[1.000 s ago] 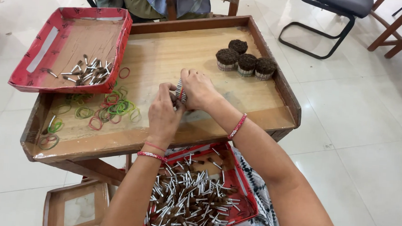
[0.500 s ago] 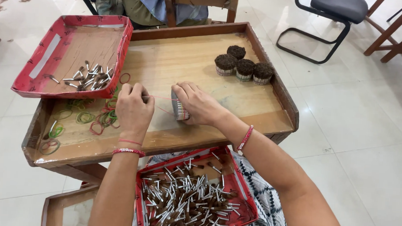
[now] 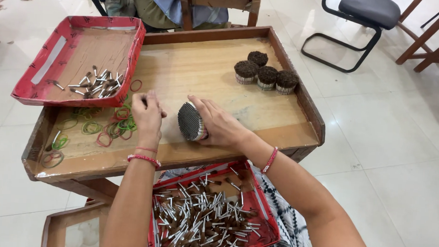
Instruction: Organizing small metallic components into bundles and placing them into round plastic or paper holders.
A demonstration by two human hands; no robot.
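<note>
The right hand (image 3: pixel 219 126) is gripping a round bundle of thin sticks (image 3: pixel 190 121), fingers curled around its side, and is holding it on its side near the front middle of the wooden tray table (image 3: pixel 299 100). The bundle is probably light but loose: with no band visible around it, it is likely kept together only by the squeeze, so the sticks could slide out endwise or splay if the grip slackens. The safest hold is judged to be around the girth, near the middle of its length, not at the ends. It is showing a flat, dark, dotted end face toward the left, and silvery-white wrapped sides.

The left hand (image 3: pixel 147 114) is resting just left of the bundle, fingers bent and pinching at the edge of the scattered rubber bands (image 3: pixel 111 127); whether it is holding one cannot be told.

Four finished bundles (image 3: pixel 263 73) are standing upright at the table's far right. A red tray (image 3: pixel 79 58) with a few sticks is sitting on its far left corner, and another red tray of loose sticks (image 3: pixel 205 219) is lying below its front edge.
</note>
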